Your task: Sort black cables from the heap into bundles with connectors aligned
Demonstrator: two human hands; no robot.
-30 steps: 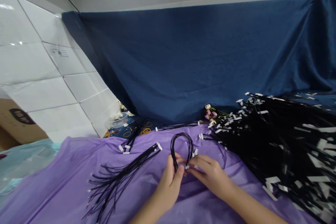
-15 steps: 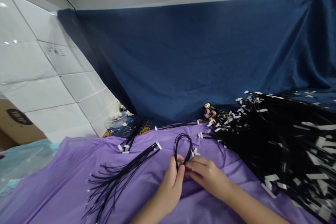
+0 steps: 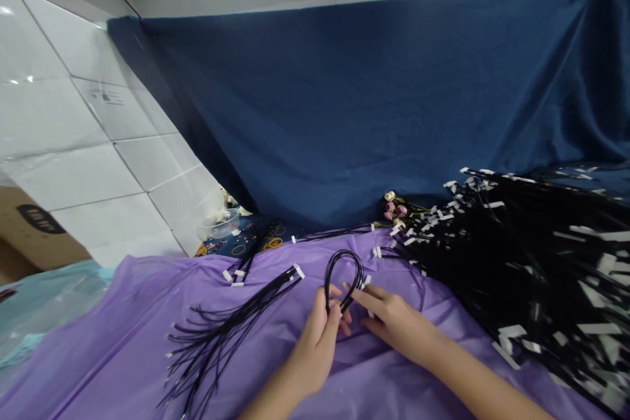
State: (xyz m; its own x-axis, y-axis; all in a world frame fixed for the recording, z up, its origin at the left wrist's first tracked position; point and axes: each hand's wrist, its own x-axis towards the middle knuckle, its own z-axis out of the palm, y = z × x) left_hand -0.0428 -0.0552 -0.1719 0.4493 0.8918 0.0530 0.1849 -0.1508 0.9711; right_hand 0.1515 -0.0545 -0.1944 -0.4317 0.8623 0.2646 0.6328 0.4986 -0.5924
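Observation:
A bundle of thin black cables, bent into an upright loop, is pinched between the thumb and fingers of my left hand. Small white connectors show by the loop's right side. My right hand is just right of the loop, index finger stretched out to it and thumb apart, with nothing gripped. Whether that fingertip touches the cables I cannot tell. To the left, a fanned bundle of black cables lies on the purple cloth, a white connector at its upper end.
A big heap of black cables with white tags covers the right side. Artificial flowers lie at its far edge. Behind hangs a blue curtain. A clear bowl, yellow bands and a cardboard box are at left.
My right hand's fingers have come off the crossing ends of the loop and spread apart. The left hand keeps the loop, which now looks slightly wider.

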